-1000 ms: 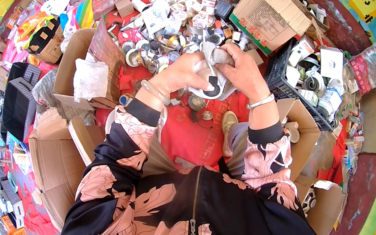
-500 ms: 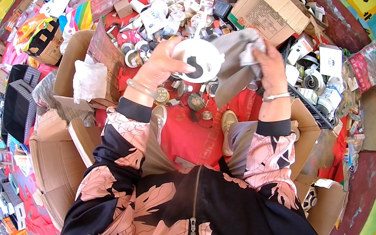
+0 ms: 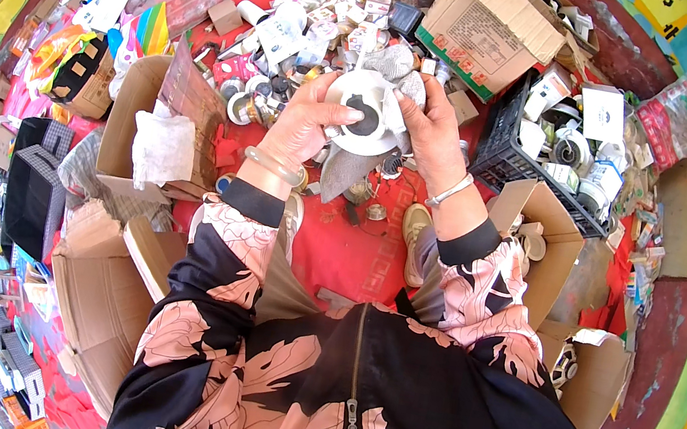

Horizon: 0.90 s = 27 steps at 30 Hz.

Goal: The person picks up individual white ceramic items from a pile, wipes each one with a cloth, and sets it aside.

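Note:
My left hand (image 3: 303, 123) grips a round white fixture (image 3: 357, 85) with a black middle, thumb lying across its face. It looks like a downlight, though I cannot be sure of its kind. My right hand (image 3: 436, 130) pinches a grey cloth (image 3: 344, 178) against the fixture's right side. The cloth drapes behind the fixture and hangs below it. Both hands are raised in front of me, over a heap of small lamps and parts (image 3: 248, 106) on the red floor covering. The fingers behind the fixture are hidden.
A black plastic crate (image 3: 502, 151) full of white fixtures stands at right, beside an open carton (image 3: 557, 252) with parts inside. Another open carton (image 3: 132, 122) stands at left. Small boxes (image 3: 344, 3) are piled ahead near a large carton (image 3: 486, 33). My shoes (image 3: 415, 241) flank the red covering (image 3: 345, 256).
My right hand has moved left and inward, bringing the grey cloth from beside the white fixture onto its right side and behind it. My left hand still holds the fixture.

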### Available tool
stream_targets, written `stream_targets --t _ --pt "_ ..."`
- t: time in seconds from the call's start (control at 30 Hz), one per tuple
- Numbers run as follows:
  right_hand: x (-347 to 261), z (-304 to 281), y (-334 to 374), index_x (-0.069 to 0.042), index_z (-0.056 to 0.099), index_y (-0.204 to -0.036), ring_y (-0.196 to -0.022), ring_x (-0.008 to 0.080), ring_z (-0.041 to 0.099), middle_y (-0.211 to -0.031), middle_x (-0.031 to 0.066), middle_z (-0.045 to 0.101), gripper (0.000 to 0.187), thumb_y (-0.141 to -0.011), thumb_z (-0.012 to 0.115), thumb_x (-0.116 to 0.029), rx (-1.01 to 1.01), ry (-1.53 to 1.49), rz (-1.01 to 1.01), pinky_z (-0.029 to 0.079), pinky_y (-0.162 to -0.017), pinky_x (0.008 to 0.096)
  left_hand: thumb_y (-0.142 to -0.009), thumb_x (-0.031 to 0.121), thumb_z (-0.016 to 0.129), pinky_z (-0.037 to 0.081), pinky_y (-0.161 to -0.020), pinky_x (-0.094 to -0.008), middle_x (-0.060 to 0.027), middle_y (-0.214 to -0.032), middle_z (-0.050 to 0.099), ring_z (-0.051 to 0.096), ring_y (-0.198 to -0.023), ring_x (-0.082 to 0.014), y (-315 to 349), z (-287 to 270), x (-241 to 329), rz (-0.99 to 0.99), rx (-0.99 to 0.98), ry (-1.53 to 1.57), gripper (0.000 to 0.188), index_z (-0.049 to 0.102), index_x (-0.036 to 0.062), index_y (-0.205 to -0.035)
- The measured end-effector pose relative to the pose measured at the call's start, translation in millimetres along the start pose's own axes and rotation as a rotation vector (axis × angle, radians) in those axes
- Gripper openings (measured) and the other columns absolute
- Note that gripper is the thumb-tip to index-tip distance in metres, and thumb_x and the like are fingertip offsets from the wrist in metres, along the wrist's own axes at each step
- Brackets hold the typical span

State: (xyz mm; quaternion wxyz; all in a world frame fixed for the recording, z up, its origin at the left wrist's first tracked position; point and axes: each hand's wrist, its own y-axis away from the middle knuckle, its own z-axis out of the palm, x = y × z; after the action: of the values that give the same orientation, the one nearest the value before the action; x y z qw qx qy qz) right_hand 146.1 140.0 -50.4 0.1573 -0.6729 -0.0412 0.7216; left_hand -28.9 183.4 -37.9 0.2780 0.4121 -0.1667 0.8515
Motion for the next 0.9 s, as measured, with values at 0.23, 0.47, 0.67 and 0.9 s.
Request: stream_targets --t 0.23,0.47,0.67,0.9 --pt "7 5 -8 0.001 0.059 -0.099 -0.074 0.0103 0.056 -0.083 0.0058 0.063 0.022 -0.092 0.051 -0.019 0.369 -0.374 0.206 0.046 -0.066 0.0241 -0.065 -0.001 0.068 0.047 -0.084 -0.0312 -0.0104 -0.1 0.061 0.06 -0.093 -0.0191 -3 -2 -7 -0.002 -0.004 -0.01 0.051 0.05 -0.0035 -0.112" --pt "-20 -29 -18 -0.001 0.054 -0.108 -0.094 0.0222 0.058 -0.101 0.0111 0.061 0.034 -0.094 0.039 -0.028 0.305 -0.6 0.393 0.047 -0.085 0.0389 -0.069 0.001 0.064 0.049 -0.084 -0.0329 -0.0123 -0.101 0.062 0.062 -0.091 -0.0213 -3 -4 5 0.078 0.085 0.254 0.045 0.053 -0.004 -0.112" --pt "12 27 3 -0.001 0.054 -0.11 -0.086 0.0099 0.055 -0.099 0.0033 0.06 0.021 -0.091 0.05 -0.008 0.242 -0.378 0.013 0.045 -0.076 0.0236 -0.074 0.001 0.063 0.05 -0.083 -0.0343 -0.0104 -0.099 0.063 0.062 -0.09 -0.0194 -7 -1 -13 0.006 0.081 0.213 0.035 0.055 -0.002 -0.108" --pt "26 4 -14 0.001 0.057 -0.105 -0.073 0.0087 0.055 -0.085 0.0027 0.062 0.019 -0.091 0.048 -0.008 0.313 -0.235 0.109 0.046 -0.064 0.0228 -0.079 0.015 0.067 0.05 -0.081 -0.0345 -0.0093 -0.102 0.062 0.061 -0.092 -0.019 -7 6 -11 -0.104 -0.018 0.247 0.036 0.053 -0.0001 -0.109"
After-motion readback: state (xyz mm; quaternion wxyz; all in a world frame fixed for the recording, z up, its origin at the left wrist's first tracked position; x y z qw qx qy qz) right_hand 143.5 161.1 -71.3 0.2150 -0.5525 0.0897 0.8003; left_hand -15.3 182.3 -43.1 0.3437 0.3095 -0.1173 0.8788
